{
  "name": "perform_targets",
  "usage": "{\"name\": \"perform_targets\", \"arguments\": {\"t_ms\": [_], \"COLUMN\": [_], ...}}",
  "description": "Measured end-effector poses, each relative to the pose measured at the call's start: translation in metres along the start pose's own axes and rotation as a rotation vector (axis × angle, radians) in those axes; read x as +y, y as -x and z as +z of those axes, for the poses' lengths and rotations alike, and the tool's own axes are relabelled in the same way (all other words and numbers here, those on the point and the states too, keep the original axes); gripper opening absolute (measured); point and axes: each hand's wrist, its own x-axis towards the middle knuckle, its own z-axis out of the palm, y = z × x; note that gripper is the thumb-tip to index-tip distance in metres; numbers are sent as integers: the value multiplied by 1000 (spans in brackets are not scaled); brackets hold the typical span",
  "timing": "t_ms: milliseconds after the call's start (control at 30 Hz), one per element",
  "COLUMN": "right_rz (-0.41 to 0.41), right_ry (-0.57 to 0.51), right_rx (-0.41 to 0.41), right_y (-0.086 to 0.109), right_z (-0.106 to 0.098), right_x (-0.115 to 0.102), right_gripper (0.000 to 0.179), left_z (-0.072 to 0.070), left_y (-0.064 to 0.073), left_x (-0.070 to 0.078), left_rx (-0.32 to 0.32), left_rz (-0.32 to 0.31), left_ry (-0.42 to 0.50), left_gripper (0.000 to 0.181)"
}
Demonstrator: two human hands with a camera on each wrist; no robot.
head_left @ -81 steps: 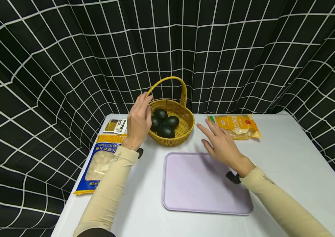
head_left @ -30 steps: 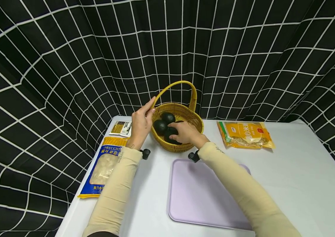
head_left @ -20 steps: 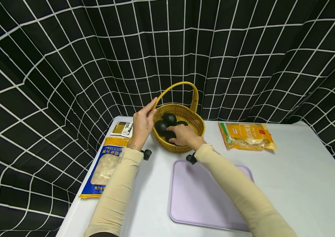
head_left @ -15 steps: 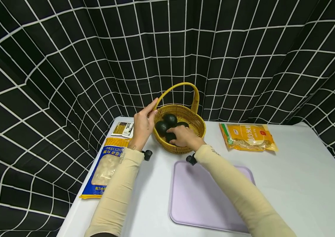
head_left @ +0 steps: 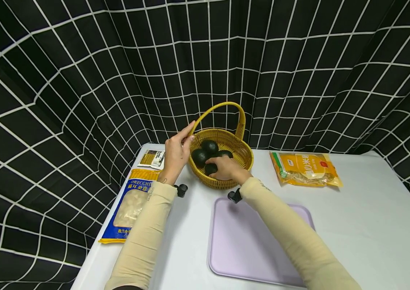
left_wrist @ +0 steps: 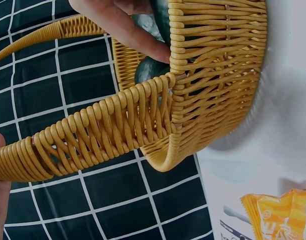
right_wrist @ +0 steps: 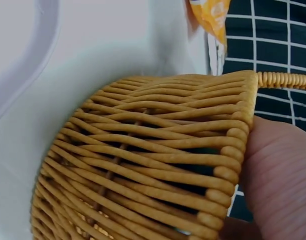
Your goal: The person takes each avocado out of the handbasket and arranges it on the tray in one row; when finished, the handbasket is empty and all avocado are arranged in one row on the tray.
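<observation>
At eleven o'clock from the tray (head_left: 252, 245), your left grip (head_left: 176, 151) grasps the handle (left_wrist: 100, 125) of the basket (head_left: 219, 183), while your right grip (head_left: 226, 167) clasps an avocado (head_left: 210, 168) at seven o'clock inside it.

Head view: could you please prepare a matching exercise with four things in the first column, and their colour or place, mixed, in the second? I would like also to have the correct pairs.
Things:
1. tray
2. fruits
3. orange bag
4. basket

Descriptions:
A. Yellow and woven, with a tall arched handle
B. Lying at the right, toward the back, with a green part at its left end
C. Pale purple and flat, partly covered by a sleeve
D. Very dark, grouped inside a container

Right pairs: 1-C, 2-D, 3-B, 4-A
</observation>
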Motion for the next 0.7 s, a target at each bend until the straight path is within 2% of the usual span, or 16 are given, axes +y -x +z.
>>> {"name": "perform_targets", "arguments": {"t_ms": [233, 700], "right_rz": [-42, -46], "right_ry": [-49, -154], "right_rx": [92, 261], "right_y": [4, 33], "right_z": [-1, -27], "right_x": [8, 11], "right_gripper": [55, 60], "left_z": [1, -2], "left_y": [0, -1], "left_x": [1, 1], "left_rx": [-15, -13], "left_rz": [-5, -5], "left_ry": [16, 27], "left_gripper": [44, 43]}}
